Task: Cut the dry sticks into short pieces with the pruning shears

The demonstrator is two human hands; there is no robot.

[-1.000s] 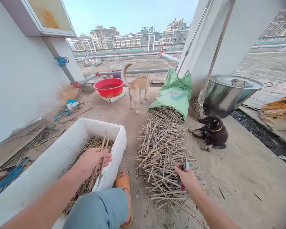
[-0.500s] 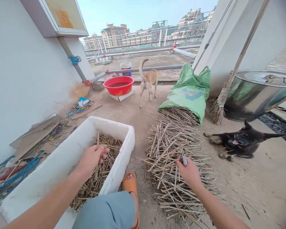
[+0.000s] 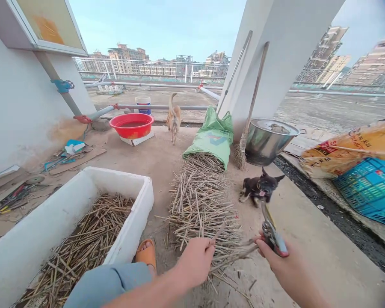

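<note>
My left hand [image 3: 195,260] is closed around thin dry sticks at the near end of the stick pile [image 3: 199,201] on the concrete floor. My right hand [image 3: 277,261] grips pruning shears [image 3: 272,233] with their blades pointing up, just right of the pile. The sticks in my left hand reach across toward the shears. A white foam box [image 3: 134,222] at the left holds several cut stick pieces. My knee and an orange sandal [image 3: 145,254] sit between the box and the pile.
A black puppy [image 3: 259,189] lies right of the pile. A tan dog [image 3: 173,119] walks away near a red basin [image 3: 131,124]. A green sack [image 3: 213,139], broom [image 3: 244,145] and metal pot [image 3: 266,141] stand by a white pillar. A blue crate [image 3: 368,188] is at right.
My left hand left the foam box and crossed to the pile, closing on sticks. My right hand raised the shears upright. The tan dog walked farther away; the puppy now faces me.
</note>
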